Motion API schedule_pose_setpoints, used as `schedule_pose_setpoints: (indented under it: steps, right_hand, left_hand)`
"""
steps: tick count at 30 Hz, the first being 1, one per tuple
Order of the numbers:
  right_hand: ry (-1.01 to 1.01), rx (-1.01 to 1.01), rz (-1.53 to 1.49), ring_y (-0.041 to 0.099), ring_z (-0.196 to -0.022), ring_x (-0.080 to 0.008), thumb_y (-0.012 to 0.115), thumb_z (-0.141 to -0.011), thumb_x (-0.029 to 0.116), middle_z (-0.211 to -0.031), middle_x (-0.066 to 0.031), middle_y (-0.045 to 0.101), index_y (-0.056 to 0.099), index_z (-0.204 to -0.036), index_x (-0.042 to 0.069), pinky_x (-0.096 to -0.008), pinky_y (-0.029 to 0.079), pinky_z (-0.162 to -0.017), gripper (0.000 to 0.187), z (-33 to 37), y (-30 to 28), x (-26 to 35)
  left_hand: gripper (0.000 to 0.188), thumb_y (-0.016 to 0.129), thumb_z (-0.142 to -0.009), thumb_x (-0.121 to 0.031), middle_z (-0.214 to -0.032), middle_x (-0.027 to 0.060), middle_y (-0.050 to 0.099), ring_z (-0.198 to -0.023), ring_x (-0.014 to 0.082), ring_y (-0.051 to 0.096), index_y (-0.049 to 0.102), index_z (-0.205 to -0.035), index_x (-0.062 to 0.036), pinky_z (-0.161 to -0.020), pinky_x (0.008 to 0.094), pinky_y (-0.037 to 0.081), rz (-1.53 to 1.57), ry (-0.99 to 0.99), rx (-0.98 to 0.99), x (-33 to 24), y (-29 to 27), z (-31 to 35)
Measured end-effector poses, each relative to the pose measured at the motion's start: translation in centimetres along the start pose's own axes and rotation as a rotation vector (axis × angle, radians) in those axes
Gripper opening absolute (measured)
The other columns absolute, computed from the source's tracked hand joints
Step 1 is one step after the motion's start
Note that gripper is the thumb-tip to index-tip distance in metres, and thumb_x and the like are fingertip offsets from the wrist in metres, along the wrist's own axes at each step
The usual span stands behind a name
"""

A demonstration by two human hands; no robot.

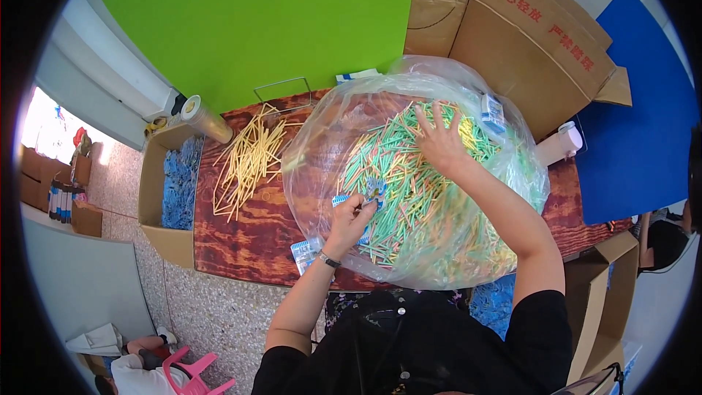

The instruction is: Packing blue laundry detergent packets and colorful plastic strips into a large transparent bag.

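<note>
A large clear plastic bag [314, 157] lies wide open on the table, full of short thin sticks [395, 153] in green, yellow and pink. My right hand [442, 145] rests on the heap's far side, fingers spread, holding nothing that I can see. Near the bag's left side, my left hand [349, 225] pinches a small blue-and-white printed packet [375, 190] by its edge. More blue-and-white packaging [303, 252] lies beside my left wrist at the table's near edge. Another blue-and-white pack [493, 113] sits on the bag's far right.
Longer pale yellow sticks [252, 161] are piled on the red-brown table [219, 241] at left, beside a clear cylinder [206, 118]. A carton [167, 238] of blue packets adjoins the table. A large carton [526, 44] and a white bottle [559, 145] stand far right. A person [139, 369] is low left.
</note>
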State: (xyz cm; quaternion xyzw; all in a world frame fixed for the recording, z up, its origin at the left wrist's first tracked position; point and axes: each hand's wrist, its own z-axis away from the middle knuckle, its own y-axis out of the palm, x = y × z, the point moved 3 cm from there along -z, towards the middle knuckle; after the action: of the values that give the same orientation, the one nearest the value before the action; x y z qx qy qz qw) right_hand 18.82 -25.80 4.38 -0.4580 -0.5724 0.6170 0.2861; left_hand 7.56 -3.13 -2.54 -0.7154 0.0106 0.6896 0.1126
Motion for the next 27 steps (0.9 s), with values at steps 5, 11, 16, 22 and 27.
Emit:
schedule_pose_setpoints:
  steps: [5,11,16,22,27]
  right_hand:
    - [-0.169,0.034,0.238,0.033,-0.137,-0.0347,0.057,-0.083,0.016,-0.135,-0.0128,0.050,0.072,-0.087,0.008,-0.0705,0.020,-0.107,0.017,-1.1,3.2,1.6]
    - [-0.277,0.084,0.180,0.039,-0.134,-0.0295,0.054,-0.086,0.017,-0.125,-0.0125,0.057,0.068,-0.098,0.006,-0.0660,0.020,-0.111,0.021,0.3,1.8,-1.5]
    - [-0.261,0.172,-0.138,0.055,-0.116,-0.0311,0.054,-0.089,0.020,-0.112,-0.0169,0.063,0.059,-0.101,0.002,-0.0576,0.035,-0.104,0.022,1.2,-1.7,-3.4]
    - [-0.069,0.514,-0.768,0.062,-0.081,-0.0348,0.049,-0.099,0.030,-0.086,-0.0198,0.062,0.048,-0.095,0.003,-0.0442,0.046,-0.069,0.028,2.5,-1.8,-4.2]
    - [-0.291,0.442,-0.963,0.062,-0.082,-0.0302,0.049,-0.100,0.026,-0.087,-0.0178,0.061,0.050,-0.101,0.002,-0.0407,0.048,-0.073,0.024,3.2,-1.5,-2.9]
  left_hand:
    - [0.022,0.065,-0.091,-0.015,-0.068,-0.0074,0.042,-0.063,0.0027,0.036,0.054,-0.076,-0.0031,-0.054,0.0222,0.030,-0.031,-0.010,0.005,-2.0,0.9,-0.2]
    - [0.026,0.067,-0.089,-0.016,-0.062,-0.0052,0.040,-0.057,0.0038,0.035,0.051,-0.073,-0.0033,-0.049,0.0238,0.029,-0.013,0.026,-0.054,-1.1,0.5,-0.2]
    - [0.025,0.067,-0.089,-0.017,-0.062,-0.0053,0.041,-0.058,0.0040,0.036,0.052,-0.074,-0.0034,-0.051,0.0241,0.031,0.056,-0.030,-0.068,0.9,0.7,-0.4]
    - [0.014,0.063,-0.092,-0.015,-0.076,-0.0038,0.053,-0.069,0.0041,0.046,0.059,-0.084,-0.0037,-0.060,0.0228,0.038,0.185,-0.066,-0.026,0.7,1.4,-1.5]
    - [0.025,0.055,-0.098,-0.013,-0.112,0.0021,0.063,-0.103,0.0109,0.058,0.059,-0.118,-0.0005,-0.093,0.0303,0.045,0.739,-0.059,0.112,-4.0,4.3,-5.0]
